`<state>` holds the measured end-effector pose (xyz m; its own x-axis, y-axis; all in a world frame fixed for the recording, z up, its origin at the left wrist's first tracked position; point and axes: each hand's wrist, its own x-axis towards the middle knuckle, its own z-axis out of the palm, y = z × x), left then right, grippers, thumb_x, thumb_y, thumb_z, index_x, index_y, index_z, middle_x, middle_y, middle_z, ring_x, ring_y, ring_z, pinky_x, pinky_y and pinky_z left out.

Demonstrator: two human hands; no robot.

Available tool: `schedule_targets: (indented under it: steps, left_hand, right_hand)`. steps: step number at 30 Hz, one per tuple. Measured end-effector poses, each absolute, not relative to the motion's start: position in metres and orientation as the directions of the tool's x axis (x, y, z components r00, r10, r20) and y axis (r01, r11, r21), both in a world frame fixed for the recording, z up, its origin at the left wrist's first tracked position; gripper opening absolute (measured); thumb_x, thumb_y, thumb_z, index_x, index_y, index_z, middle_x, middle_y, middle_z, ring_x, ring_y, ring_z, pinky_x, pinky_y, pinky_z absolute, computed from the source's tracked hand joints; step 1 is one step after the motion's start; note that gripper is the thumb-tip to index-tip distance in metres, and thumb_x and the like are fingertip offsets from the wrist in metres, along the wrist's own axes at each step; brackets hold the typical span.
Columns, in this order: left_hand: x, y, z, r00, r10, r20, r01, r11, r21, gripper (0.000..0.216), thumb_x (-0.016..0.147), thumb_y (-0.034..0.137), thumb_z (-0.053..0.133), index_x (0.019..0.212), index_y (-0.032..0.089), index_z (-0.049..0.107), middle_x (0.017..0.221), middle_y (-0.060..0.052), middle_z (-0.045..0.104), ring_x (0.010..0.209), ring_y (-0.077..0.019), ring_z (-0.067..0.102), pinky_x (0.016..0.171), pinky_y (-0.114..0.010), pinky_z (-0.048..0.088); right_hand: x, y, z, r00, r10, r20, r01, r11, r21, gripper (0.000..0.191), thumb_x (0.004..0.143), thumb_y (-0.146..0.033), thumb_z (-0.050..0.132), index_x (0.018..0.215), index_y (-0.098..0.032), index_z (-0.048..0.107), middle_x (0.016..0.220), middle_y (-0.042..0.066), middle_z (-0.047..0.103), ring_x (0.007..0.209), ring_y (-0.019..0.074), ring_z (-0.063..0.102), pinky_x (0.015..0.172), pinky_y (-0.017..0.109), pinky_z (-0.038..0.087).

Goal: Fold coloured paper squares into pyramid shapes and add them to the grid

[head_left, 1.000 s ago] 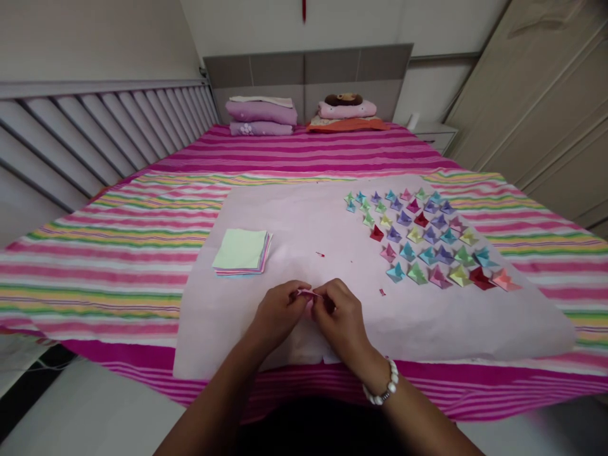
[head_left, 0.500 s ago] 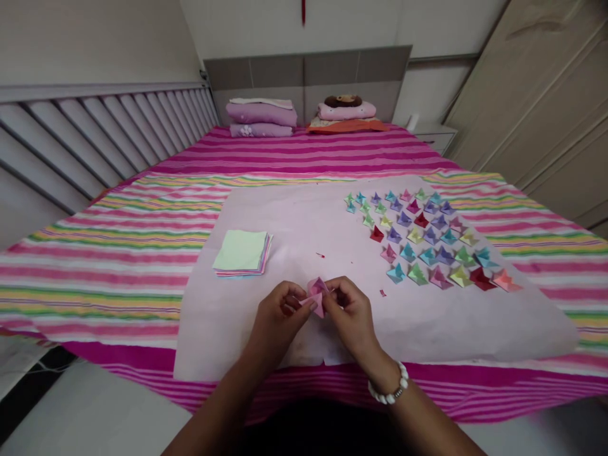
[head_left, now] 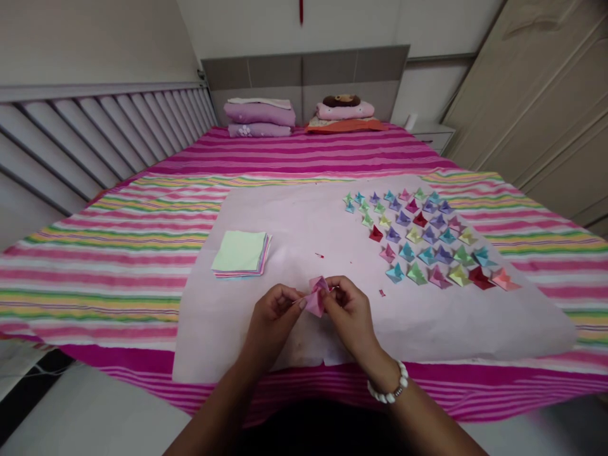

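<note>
A partly folded pink origami paper (head_left: pixel 315 299) is held between my two hands, just above a large pale sheet (head_left: pixel 294 218). My left hand (head_left: pixel 276 316) pinches its left tip between thumb and fingers. On the other side, my right hand (head_left: pixel 348 310) grips the paper's right part, with the thumb over the front; a white bead bracelet circles that wrist. Fingers hide some of the paper's right side. To the left lies a stack of square coloured papers (head_left: pixel 240 252), pale green on top.
Rows of small folded paper boats (head_left: pixel 429 234) in many colours cover the sheet's right side. Small red scraps (head_left: pixel 382 292) lie nearby. A striped bedspread (head_left: pixel 109 253) surrounds the sheet. Folded bedding (head_left: pixel 259 115) stands by the headboard (head_left: pixel 304 69), and a slatted rail (head_left: pixel 118 126) runs along the left.
My left hand has shifted slightly left, drawing out the paper's left tip. The pink paper looks wider and more opened out. My right hand stays nearly in place.
</note>
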<state>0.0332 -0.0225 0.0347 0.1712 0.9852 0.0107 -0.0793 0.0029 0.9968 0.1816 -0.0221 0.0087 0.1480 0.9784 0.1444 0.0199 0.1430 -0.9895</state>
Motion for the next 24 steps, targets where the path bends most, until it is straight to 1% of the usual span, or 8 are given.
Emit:
schedule_targets:
  steps: [4, 9, 13, 17, 20, 24]
  left_hand:
    - [0.033, -0.022, 0.032, 0.161, 0.987, -0.016, -0.067, 0.027, 0.997, 0.017, 0.075, 0.026, 0.071, 0.072, 0.016, 0.057, 0.076, 0.001, 0.066, 0.072, -0.0097, 0.060, 0.068, -0.021, 0.046]
    - [0.040, -0.026, 0.030, 0.168, 0.984, -0.061, -0.041, 0.069, 0.997, 0.017, 0.073, 0.028, 0.072, 0.080, 0.016, 0.062, 0.077, 0.000, 0.066, 0.073, -0.0125, 0.062, 0.068, -0.023, 0.049]
    - [0.046, -0.028, 0.030, 0.151, 0.988, 0.014, -0.025, -0.011, 1.000, 0.014, 0.076, 0.028, 0.069, 0.081, 0.016, 0.064, 0.080, -0.001, 0.067, 0.076, -0.0138, 0.064, 0.072, -0.025, 0.050]
    - [0.047, -0.028, 0.029, 0.142, 0.988, 0.061, -0.014, -0.060, 0.998, 0.014, 0.079, 0.030, 0.065, 0.082, 0.016, 0.062, 0.075, -0.001, 0.066, 0.075, -0.0139, 0.063, 0.070, -0.025, 0.048]
    - [0.046, -0.026, 0.027, 0.137, 0.990, 0.021, -0.063, -0.012, 0.998, 0.017, 0.080, 0.033, 0.065, 0.083, 0.017, 0.059, 0.073, 0.000, 0.066, 0.072, -0.0137, 0.062, 0.069, -0.025, 0.048]
    - [0.047, -0.022, 0.024, 0.131, 0.989, -0.071, -0.140, 0.090, 0.986, 0.020, 0.077, 0.033, 0.067, 0.082, 0.016, 0.057, 0.071, 0.001, 0.066, 0.069, -0.0130, 0.062, 0.073, -0.028, 0.049]
  right_hand:
    - [0.181, -0.022, 0.007, 0.151, 0.979, 0.140, 0.033, 0.137, -0.990, 0.009, 0.081, -0.026, 0.059, 0.084, -0.019, 0.062, 0.055, -0.004, 0.051, 0.049, 0.0109, 0.046, 0.047, 0.022, 0.036]
    - [0.179, -0.022, 0.004, 0.157, 0.976, 0.147, -0.008, 0.151, -0.989, 0.006, 0.082, -0.022, 0.056, 0.085, -0.020, 0.059, 0.058, -0.004, 0.054, 0.051, 0.0108, 0.047, 0.048, 0.022, 0.036]
    - [0.179, -0.022, 0.006, 0.153, 0.975, 0.162, -0.002, 0.164, -0.986, 0.006, 0.082, -0.022, 0.056, 0.086, -0.019, 0.059, 0.058, -0.004, 0.054, 0.052, 0.0106, 0.048, 0.049, 0.022, 0.037]
    - [0.179, -0.023, 0.009, 0.150, 0.977, 0.153, -0.021, 0.158, -0.987, 0.008, 0.083, -0.025, 0.057, 0.088, -0.019, 0.060, 0.057, -0.004, 0.053, 0.051, 0.0107, 0.048, 0.048, 0.022, 0.037]
    - [0.178, -0.024, 0.010, 0.154, 0.977, 0.149, -0.008, 0.152, -0.988, 0.011, 0.084, -0.028, 0.058, 0.090, -0.019, 0.061, 0.058, -0.004, 0.052, 0.051, 0.0107, 0.048, 0.048, 0.022, 0.037]
    - [0.177, -0.025, 0.011, 0.151, 0.978, 0.147, 0.009, 0.147, -0.989, 0.012, 0.084, -0.028, 0.057, 0.090, -0.019, 0.061, 0.057, -0.004, 0.052, 0.050, 0.0109, 0.047, 0.048, 0.022, 0.037]
